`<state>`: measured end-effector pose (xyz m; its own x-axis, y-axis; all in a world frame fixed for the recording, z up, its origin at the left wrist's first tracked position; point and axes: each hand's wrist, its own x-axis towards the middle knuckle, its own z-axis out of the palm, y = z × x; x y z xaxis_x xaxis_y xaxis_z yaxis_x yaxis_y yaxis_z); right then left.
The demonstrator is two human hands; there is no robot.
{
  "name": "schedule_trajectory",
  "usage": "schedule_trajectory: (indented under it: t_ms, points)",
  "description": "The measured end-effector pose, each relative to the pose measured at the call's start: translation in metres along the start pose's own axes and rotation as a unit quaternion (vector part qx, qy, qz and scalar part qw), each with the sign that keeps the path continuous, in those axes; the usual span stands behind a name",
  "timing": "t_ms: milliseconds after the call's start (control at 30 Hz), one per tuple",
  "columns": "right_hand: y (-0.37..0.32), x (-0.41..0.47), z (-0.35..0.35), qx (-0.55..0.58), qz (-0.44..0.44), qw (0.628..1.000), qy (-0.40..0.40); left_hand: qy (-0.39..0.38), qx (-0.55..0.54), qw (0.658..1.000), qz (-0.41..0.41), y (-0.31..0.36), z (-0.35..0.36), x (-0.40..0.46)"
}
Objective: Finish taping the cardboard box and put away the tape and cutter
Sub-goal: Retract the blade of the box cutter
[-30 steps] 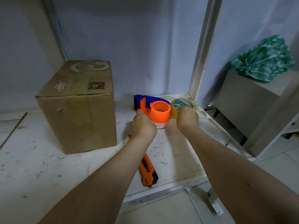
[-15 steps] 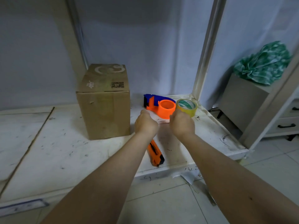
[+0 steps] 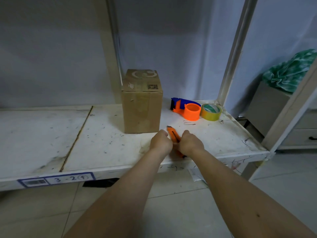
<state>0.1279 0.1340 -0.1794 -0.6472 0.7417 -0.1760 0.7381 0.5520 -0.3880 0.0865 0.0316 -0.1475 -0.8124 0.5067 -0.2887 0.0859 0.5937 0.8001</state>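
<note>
The brown cardboard box (image 3: 142, 107) stands closed on the white shelf (image 3: 96, 134), with a strip of clear tape down its front. To its right, near the back corner, lie the orange-and-blue tape dispenser (image 3: 186, 108) and a yellowish tape roll (image 3: 211, 112), touching each other. An orange cutter (image 3: 172, 133) lies in front of the box with its blade tip showing. My left hand (image 3: 160, 141) is curled against the cutter's left side. My right hand (image 3: 190, 143) is curled over the cutter's middle, hiding part of it.
A white upright post (image 3: 231, 54) rises at the shelf's back right corner. A grey cabinet (image 3: 267, 107) with a green bundle (image 3: 289, 73) on top stands to the right. The shelf's front edge carries a blue-framed label reading 3-2 (image 3: 56, 179). Tiled floor lies below.
Both hands let go of the dispenser and tape roll and drew back to the cutter. The view pulled back and down, showing more of the shelf and floor.
</note>
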Motion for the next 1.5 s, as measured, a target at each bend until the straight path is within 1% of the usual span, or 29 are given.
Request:
schedule_trajectory:
  t_ms: [100, 167, 233, 300, 333, 367, 433, 467, 500, 567, 667, 800, 900, 1300, 1500]
  points:
    - [0.0, -0.006, 0.007, 0.001, 0.013, 1.0, 0.004, -0.008, 0.004, 1.0, -0.002, -0.005, -0.003, -0.007]
    - [0.001, -0.011, 0.006, -0.007, 0.005, 1.0, 0.012, -0.015, 0.01, 1.0, -0.003, -0.005, -0.004, -0.012]
    - [0.001, -0.016, 0.001, 0.007, -0.001, 1.0, 0.023, -0.02, 0.015, 1.0, -0.001, -0.005, -0.005, -0.014]
    - [0.002, -0.02, -0.004, 0.069, 0.001, 0.997, 0.03, -0.025, 0.015, 1.0, 0.001, -0.003, -0.005, -0.016]
    - [0.002, -0.022, -0.006, 0.127, 0.003, 0.991, 0.034, -0.03, 0.011, 0.999, 0.001, -0.002, -0.005, -0.016]
    - [0.001, -0.025, -0.008, 0.203, 0.002, 0.979, 0.033, -0.034, 0.007, 0.999, 0.004, 0.0, -0.004, -0.017]
    - [-0.001, -0.034, -0.013, 0.359, -0.005, 0.933, 0.013, -0.04, -0.007, 0.999, 0.013, 0.003, -0.003, -0.019]
    - [-0.002, -0.039, -0.016, 0.413, -0.014, 0.911, -0.002, -0.039, -0.015, 0.999, 0.02, 0.006, -0.003, -0.02]
    - [-0.004, -0.045, -0.019, 0.446, -0.026, 0.895, -0.014, -0.035, -0.022, 0.999, 0.028, 0.008, -0.003, -0.021]
    - [-0.007, -0.053, -0.022, 0.484, -0.043, 0.874, -0.023, -0.024, -0.041, 0.998, 0.045, 0.012, -0.006, -0.022]
    - [-0.01, -0.059, -0.023, 0.508, -0.038, 0.86, -0.013, -0.018, -0.074, 0.995, 0.07, 0.018, -0.011, -0.022]
    - [-0.015, -0.065, -0.025, 0.549, -0.037, 0.835, -0.003, -0.007, -0.092, 0.991, 0.1, 0.021, -0.016, -0.023]
    - [-0.019, -0.069, -0.027, 0.563, -0.038, 0.826, 0.005, 0.003, -0.096, 0.989, 0.109, 0.022, -0.018, -0.023]
    - [-0.021, -0.069, -0.033, 0.534, -0.054, 0.843, 0.027, 0.003, -0.097, 0.989, 0.114, 0.028, -0.017, -0.025]
    - [-0.02, -0.068, -0.034, 0.516, -0.076, 0.853, 0.004, 0.003, -0.112, 0.987, 0.112, 0.03, -0.017, -0.025]
